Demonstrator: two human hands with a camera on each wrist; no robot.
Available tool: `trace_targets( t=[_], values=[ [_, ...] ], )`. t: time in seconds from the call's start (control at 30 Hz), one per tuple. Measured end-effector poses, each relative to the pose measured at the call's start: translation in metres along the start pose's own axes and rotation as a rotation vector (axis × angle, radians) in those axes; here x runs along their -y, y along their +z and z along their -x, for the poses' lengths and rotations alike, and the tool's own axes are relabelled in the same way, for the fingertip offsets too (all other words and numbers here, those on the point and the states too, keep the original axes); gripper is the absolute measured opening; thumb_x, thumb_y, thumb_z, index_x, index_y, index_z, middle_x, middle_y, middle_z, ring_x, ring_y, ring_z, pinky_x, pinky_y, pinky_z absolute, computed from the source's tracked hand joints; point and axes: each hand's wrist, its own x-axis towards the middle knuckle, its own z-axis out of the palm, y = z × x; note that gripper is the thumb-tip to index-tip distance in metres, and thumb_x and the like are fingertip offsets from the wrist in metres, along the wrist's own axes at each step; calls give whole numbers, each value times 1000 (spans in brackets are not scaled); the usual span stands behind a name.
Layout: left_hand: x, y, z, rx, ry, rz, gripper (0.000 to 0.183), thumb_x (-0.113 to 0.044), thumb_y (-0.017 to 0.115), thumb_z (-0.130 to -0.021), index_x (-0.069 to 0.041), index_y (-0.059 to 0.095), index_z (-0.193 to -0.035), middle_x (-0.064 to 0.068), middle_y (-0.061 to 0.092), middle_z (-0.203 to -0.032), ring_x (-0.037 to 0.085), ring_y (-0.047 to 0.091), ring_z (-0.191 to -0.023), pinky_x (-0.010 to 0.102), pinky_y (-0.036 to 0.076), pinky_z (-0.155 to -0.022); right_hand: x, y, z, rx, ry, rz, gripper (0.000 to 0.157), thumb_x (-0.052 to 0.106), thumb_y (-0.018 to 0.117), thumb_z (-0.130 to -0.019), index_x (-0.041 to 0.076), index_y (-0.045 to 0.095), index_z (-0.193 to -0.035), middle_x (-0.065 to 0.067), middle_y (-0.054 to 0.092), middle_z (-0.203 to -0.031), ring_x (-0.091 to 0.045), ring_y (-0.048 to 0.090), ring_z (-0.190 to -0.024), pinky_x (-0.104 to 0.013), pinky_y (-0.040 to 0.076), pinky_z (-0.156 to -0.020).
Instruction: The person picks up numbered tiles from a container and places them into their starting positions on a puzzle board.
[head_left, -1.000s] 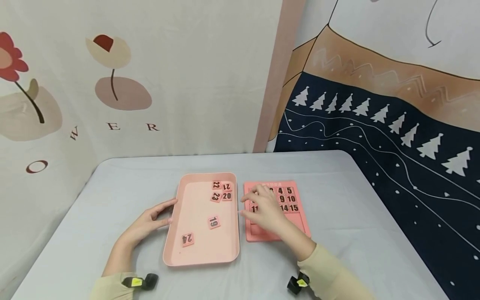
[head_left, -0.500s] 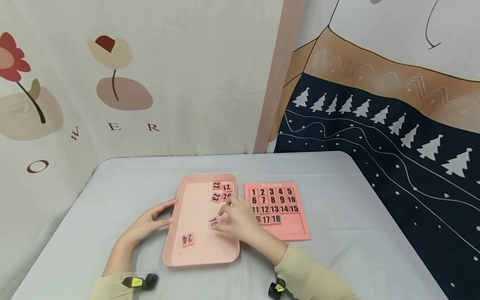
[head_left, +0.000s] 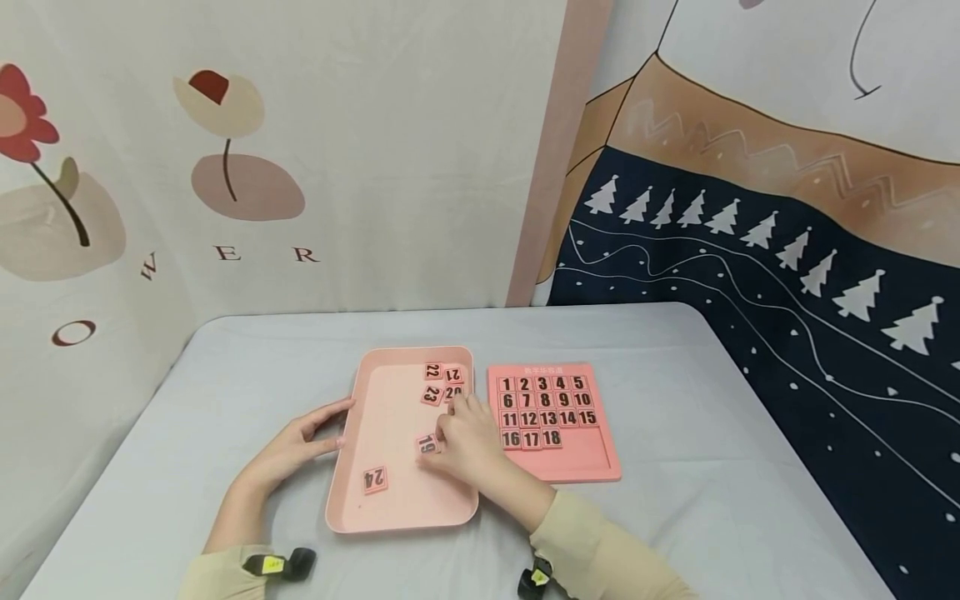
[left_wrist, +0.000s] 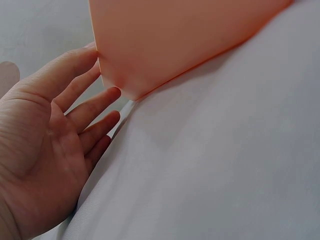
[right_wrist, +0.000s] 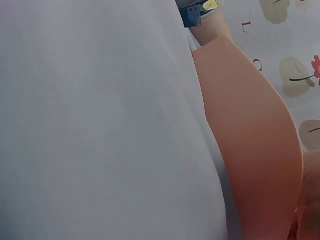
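In the head view, a shallow pink tray (head_left: pixel 390 508) holds loose square number tiles. My left hand (head_left: pixel 294 446) rests against its left rim with fingers extended; the left wrist view shows those fingertips (left_wrist: pixel 116 92) at the tray's side. Reaching over the right rim, my right hand (head_left: pixel 474 446) pinches the number 19 tile (head_left: pixel 427 444) between thumb and index finger, partly covering it. Tile 24 (head_left: pixel 375 480) lies nearer the front. Tiles 22 (head_left: pixel 433 371), 21 (head_left: pixel 453 375), 23 (head_left: pixel 431 395) and 20 (head_left: pixel 452 392) cluster at the back right, the last partly hidden by the fingers.
Right of the tray lies a pink puzzle board (head_left: pixel 585 454) with tiles 1 to 18 in rows and a bare stretch at its lower right. A pale cloth (head_left: pixel 712 467) covers the table. Printed curtains hang behind.
My right hand has moved left from over the board into the tray, and its thumb and index finger have closed in at tile 19. The left hand stays at the tray's rim.
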Motion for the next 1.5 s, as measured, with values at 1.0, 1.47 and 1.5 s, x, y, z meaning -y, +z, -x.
trace_targets(
  t=[1.0, 1.47, 1.5],
  values=[
    [0, 1, -1, -11, -26, -19, 57, -18, 68, -90, -11, 47, -142, 11, 37, -149, -6, 30, -127, 6, 24, -96, 2, -18, 5, -68, -88, -51, 33, 50, 83, -66, 22, 70, -77, 4, 49, -99, -12, 41, -92, -28, 38, -82],
    [1, 0, -1, -9, -2, -7, 57, -15, 68, -90, -8, 46, -142, 14, 38, -148, -7, 31, -127, 6, 24, -97, -39, -59, 25, -118, -163, -103, 29, 36, 88, -63, 19, 73, -81, 4, 47, -98, -15, 39, -89, -33, 37, -79],
    [1, 0, -1, -9, 0, -6, 57, -15, 68, -90, -8, 46, -142, 14, 38, -148, -7, 31, -127, 6, 24, -97, -44, -62, 27, -126, -167, -103, 29, 35, 88, -63, 19, 73, -81, 4, 47, -97, -15, 39, -89, -33, 37, -79]
  ],
)
